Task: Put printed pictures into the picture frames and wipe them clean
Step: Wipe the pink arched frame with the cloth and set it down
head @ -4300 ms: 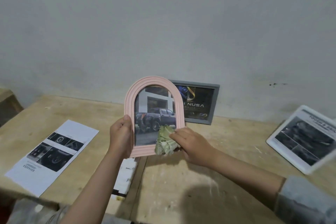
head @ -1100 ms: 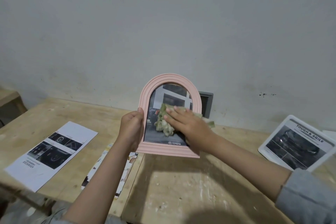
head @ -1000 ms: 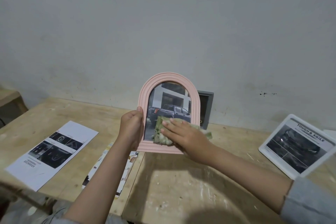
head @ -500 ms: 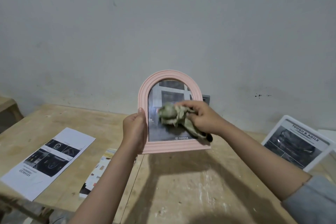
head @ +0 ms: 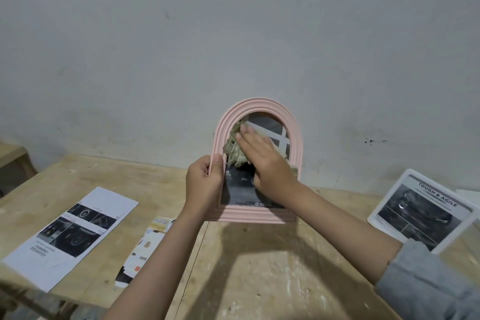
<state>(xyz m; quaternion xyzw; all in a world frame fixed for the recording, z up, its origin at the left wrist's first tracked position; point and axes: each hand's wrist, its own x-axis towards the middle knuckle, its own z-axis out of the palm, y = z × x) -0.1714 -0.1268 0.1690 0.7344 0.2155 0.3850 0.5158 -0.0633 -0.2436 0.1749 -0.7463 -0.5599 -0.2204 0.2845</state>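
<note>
Up to the top left of the glass went the cloth (head: 235, 149), from the middle half a second ago. Flat fingers of the right hand (head: 262, 158) press it there. Curled round the left edge of the frame (head: 294, 143) is the left hand (head: 204, 182), holding it upright over the table (head: 259, 267). It looks light and stiff, but the glass could break or slip. Hold it by the rim, not the glass.

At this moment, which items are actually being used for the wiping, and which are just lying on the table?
In use:
pink arched frame, gripped by the left hand
green cloth, pressed on its glass by the right hand

Lying about:
white frame
printed sheet
paper scraps
</note>
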